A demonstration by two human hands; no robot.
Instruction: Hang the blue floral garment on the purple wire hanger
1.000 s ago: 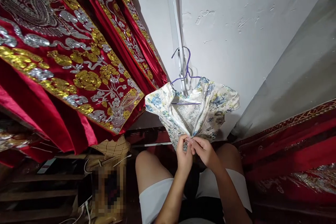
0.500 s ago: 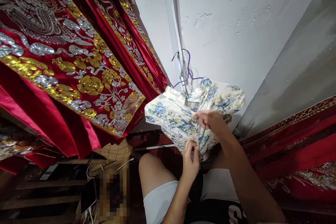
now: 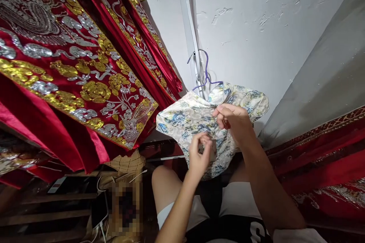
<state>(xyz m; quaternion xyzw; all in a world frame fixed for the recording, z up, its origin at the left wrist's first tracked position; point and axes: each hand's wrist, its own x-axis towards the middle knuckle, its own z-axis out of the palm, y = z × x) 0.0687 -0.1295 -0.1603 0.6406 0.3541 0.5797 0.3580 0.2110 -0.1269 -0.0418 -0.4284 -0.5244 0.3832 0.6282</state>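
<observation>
Nearest, pale shorts (image 3: 236, 201) and bare knees are seen, with both forearms extended over them toward the wall. The left hand (image 3: 199, 155) is held low before the blouse (image 3: 182, 119), its fingers and thumb curled into a loose ring; it is blurred, and whether the tips meet, or whether any cloth is touched, cannot be told. The right hand (image 3: 232, 119) is held higher and slightly farther, reached in from the right with the wrist bent, thumb and forefinger pinched together on the blouse at its opening, just below the collar; any small fastener between the tips is hidden. Just beyond the hands, the flowered blouse is hung, its front spread toward the viewer. By judgement, most of the work on the opening is done: below the right hand the two edges appear drawn together, though part of that line is covered by folds. Only the short stretch at the neck, where the inside of the collar is exposed, seems left to be closed. Farther up, the blouse is carried by a purple hanger (image 3: 207, 70), hooked at a white strip (image 3: 186, 15) along the scuffed wall (image 3: 245, 57). To the left, red embroidered cloth (image 3: 97, 91) is hung.
</observation>
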